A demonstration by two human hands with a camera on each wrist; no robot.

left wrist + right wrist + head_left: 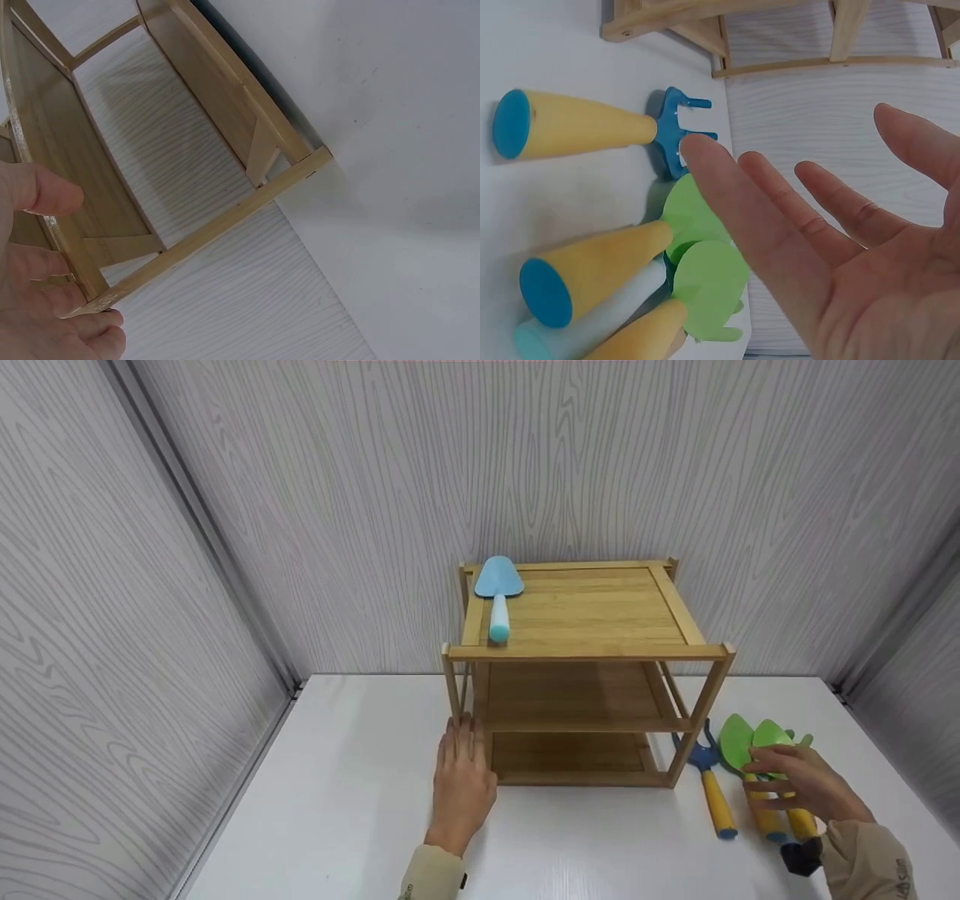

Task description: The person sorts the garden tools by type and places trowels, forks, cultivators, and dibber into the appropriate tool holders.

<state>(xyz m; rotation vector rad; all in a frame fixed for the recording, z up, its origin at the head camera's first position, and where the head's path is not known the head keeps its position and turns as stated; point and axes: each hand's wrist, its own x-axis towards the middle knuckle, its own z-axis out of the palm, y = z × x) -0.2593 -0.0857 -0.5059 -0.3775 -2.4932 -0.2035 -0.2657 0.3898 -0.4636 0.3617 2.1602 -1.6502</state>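
My left hand (463, 787) is at the front left post of a three-tier wooden rack (581, 651), its fingers extended along the post around middle-shelf height. In the left wrist view the thumb stands apart on the shelf side, and the fingertips show beside the post (217, 225). A light-blue trowel (499, 585) lies on the rack's top board, handle toward me. My right hand (810, 784) hovers with spread fingers over garden tools, holding nothing. Below it lie a blue hand fork (671, 135) and two green-bladed tools (694, 214) with yellow handles (600, 259).
Among the tools on the right of the white table (360, 780) lies a pale-blue handle (600, 319). A small black object (801, 856) shows near my right cuff. Grey wood-grain panels (375, 510) enclose the back and both sides.
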